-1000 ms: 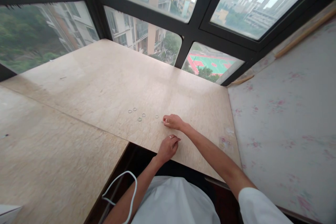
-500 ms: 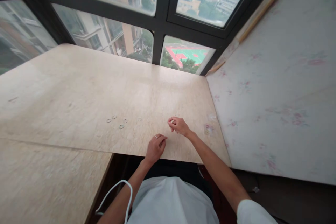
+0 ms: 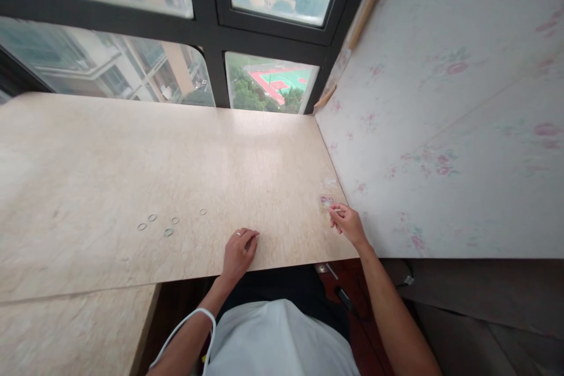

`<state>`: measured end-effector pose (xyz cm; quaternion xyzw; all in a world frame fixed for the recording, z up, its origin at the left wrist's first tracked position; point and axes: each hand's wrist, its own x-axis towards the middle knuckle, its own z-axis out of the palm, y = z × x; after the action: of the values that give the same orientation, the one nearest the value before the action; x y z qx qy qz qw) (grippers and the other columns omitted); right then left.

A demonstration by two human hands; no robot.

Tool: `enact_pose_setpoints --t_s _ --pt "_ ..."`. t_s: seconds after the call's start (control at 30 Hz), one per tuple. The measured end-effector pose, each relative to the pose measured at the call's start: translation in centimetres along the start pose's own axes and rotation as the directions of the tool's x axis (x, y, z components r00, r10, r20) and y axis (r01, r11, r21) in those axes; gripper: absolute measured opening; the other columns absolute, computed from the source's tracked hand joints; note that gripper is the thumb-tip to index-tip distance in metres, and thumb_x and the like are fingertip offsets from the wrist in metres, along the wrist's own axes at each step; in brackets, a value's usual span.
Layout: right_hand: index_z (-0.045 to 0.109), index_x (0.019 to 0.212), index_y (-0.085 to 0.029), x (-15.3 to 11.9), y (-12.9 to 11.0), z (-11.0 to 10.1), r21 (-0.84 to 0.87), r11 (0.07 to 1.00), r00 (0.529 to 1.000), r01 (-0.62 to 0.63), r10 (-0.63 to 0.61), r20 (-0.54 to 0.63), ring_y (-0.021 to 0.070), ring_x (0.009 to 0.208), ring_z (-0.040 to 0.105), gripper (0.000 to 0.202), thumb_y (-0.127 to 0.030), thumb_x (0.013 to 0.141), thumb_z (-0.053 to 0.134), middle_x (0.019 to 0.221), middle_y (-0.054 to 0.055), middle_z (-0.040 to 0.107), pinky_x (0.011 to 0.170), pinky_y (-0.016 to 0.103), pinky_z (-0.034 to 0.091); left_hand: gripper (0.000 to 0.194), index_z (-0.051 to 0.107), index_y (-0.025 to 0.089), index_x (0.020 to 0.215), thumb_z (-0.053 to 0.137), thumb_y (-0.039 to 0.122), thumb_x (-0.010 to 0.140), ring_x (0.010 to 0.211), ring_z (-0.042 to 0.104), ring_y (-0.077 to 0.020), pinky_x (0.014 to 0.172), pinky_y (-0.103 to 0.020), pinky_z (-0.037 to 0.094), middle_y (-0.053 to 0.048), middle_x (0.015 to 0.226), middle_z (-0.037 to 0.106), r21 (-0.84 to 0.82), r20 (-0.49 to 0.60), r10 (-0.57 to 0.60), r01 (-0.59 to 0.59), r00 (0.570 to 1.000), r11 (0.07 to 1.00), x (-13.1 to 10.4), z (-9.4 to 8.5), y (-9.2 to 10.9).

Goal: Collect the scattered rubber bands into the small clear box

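Observation:
Several thin rings lie on the beige marble-like surface (image 3: 264, 158), among them one ring (image 3: 168, 232) at the left and a lone ring (image 3: 203, 211) nearer the middle. My left hand (image 3: 240, 251) rests near the front edge, its fingers curled together; whatever they may hold is too small to name. Toward the right end, my right hand (image 3: 346, 222) has its thumb and fingertips pinched at a small clear packet (image 3: 326, 200) with pink and yellow bits. The fingertips partly cover the packet, and I cannot make out anything between them.
Dark window frames (image 3: 211, 41) rise behind the surface. A flowered wall (image 3: 440, 129) bounds it on the right. A white cable (image 3: 185, 320) loops by my left forearm. Below the front edge, a dark cable object (image 3: 344, 298) shows.
The view has turned to the right. My right hand has moved right, from the middle of the surface to the clear packet. My left hand stays near the front edge, still curled.

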<state>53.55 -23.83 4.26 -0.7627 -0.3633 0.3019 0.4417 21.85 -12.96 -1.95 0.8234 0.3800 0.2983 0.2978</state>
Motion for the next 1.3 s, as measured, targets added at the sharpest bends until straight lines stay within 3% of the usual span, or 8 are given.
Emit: enact_pose_setpoints --t_s 0.3,0.53,0.63,0.83,0.97,1.07,1.17,1.3 --pt "0.062 0.088 -0.017 2.1 1.4 -3.6 -0.309 0.951 0.999 -0.009 -0.001 -0.032 0.0093 0.032 0.044 0.03 -0.044 0.083 0.05 0.05 -0.003 0.061 0.036 0.02 0.03 0.015 0.064 0.02 0.09 0.05 0.022 0.087 0.084 0.06 -0.0191 0.076 -0.032 0.047 -0.004 0.088 0.066 0.044 -0.023 -0.054 0.055 0.998 0.998 0.2 0.4 0.2" --pt "0.066 0.082 -0.022 3.6 1.3 -4.2 -0.688 0.722 0.995 0.071 -0.002 0.101 0.0133 0.049 0.056 0.02 -0.028 0.086 0.047 0.052 -0.003 0.064 0.049 0.023 0.029 0.016 0.064 0.02 0.091 0.049 0.023 0.087 0.084 0.061 -0.0187 0.075 -0.032 0.049 -0.005 0.089 0.066 0.066 -0.06 -0.091 0.095 0.994 0.993 0.3 0.8 0.4" --pt "0.068 0.083 -0.023 4.0 1.0 -4.2 -0.715 0.695 0.994 0.078 0.001 0.109 0.0154 0.055 0.059 0.022 -0.028 0.087 0.048 0.052 -0.002 0.065 0.051 0.023 0.029 0.016 0.064 0.02 0.09 0.049 0.024 0.087 0.083 0.061 -0.0182 0.074 -0.031 0.05 -0.004 0.089 0.066 0.083 -0.078 -0.095 0.101 0.992 0.991 0.3 0.9 0.5" --pt "0.069 0.091 -0.022 3.1 0.6 -4.6 -0.62 0.781 0.997 0.078 -0.044 0.07 0.0158 0.052 0.059 0.026 -0.035 0.088 0.047 0.052 -0.001 0.064 0.051 0.024 0.032 0.017 0.065 0.02 0.089 0.049 0.026 0.087 0.082 0.062 -0.0181 0.074 -0.031 0.05 -0.005 0.088 0.066 0.095 -0.087 -0.11 0.118 0.99 0.988 0.4 0.9 0.7" --pt "0.068 0.098 -0.02 0.8 1.0 -2.8 -0.479 0.864 0.988 0.154 -0.131 0.082 0.0169 0.049 0.059 0.034 -0.041 0.088 0.044 0.053 0.0 0.065 0.053 0.026 0.039 0.017 0.064 0.019 0.089 0.048 0.025 0.088 0.082 0.062 -0.018 0.073 -0.031 0.05 -0.006 0.089 0.066 0.066 -0.091 -0.145 0.151 0.985 0.986 0.4 0.9 1.0" --pt "0.068 0.102 -0.02 -1.4 1.7 0.5 -0.387 0.892 0.964 0.234 -0.16 0.213 0.0181 0.05 0.062 0.036 -0.042 0.089 0.042 0.052 0.0 0.065 0.056 0.027 0.043 0.017 0.064 0.019 0.089 0.047 0.023 0.088 0.082 0.061 -0.0175 0.073 -0.03 0.05 -0.006 0.089 0.065 0.034 -0.098 -0.176 0.18 0.98 0.983 0.4 0.8 1.1" --pt "0.068 0.105 -0.023 -3.0 2.7 3.8 -0.377 0.851 0.907 0.365 -0.233 0.35 0.0194 0.061 0.068 0.035 -0.041 0.091 0.042 0.071 0.004 0.073 0.058 0.026 0.047 0.016 0.063 0.019 0.089 0.047 0.022 0.088 0.081 0.061 -0.0169 0.073 -0.029 0.05 -0.006 0.088 0.065 0.005 -0.106 -0.201 0.203 0.974 0.979 0.4 0.6 1.2" --pt "0.071 0.099 -0.023 -3.2 4.0 5.8 -0.429 0.791 0.897 0.436 -0.34 0.284 0.0206 0.07 0.07 0.034 -0.041 0.091 0.043 0.088 0.007 0.075 0.063 0.026 0.048 0.016 0.064 0.018 0.089 0.049 0.022 0.088 0.081 0.06 -0.0162 0.073 -0.029 0.049 -0.006 0.086 0.065 -0.049 -0.127 -0.215 0.21 0.968 0.976 0.3 0.4 1.4"
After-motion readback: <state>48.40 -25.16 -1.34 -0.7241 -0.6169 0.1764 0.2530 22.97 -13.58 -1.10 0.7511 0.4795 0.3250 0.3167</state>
